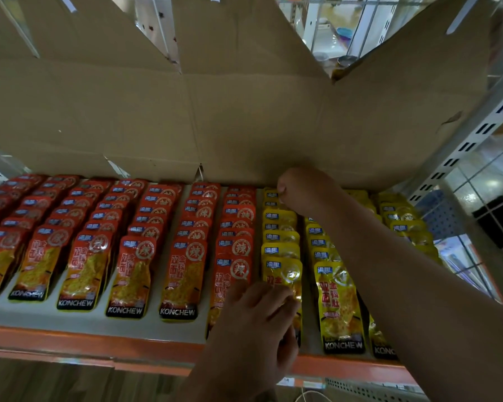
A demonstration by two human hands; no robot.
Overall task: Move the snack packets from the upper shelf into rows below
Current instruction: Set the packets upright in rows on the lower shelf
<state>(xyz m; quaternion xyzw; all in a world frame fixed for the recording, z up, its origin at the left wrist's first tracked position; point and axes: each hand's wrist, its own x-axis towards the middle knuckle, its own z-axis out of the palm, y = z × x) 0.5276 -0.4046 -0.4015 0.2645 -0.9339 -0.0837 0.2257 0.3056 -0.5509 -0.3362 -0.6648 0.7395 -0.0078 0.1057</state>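
Observation:
Rows of snack packets lie overlapping on the grey shelf (145, 326): several rows of red packets (183, 274) on the left and yellow packets (340, 303) on the right. My right hand (299, 190) reaches to the back of the first yellow row (279, 236), with its fingers curled onto a yellow packet there, just under the cardboard. My left hand (253, 323) is at the front of the same row, fingers bent around the edge of the front yellow packet (283, 274). My right forearm hides part of the middle and right yellow rows.
A large sheet of flattened brown cardboard (215, 111) stands behind the rows and hangs over them. An orange shelf edge (84, 343) runs along the front. A white slotted upright (459, 149) stands at the right, with a wire grid beyond it.

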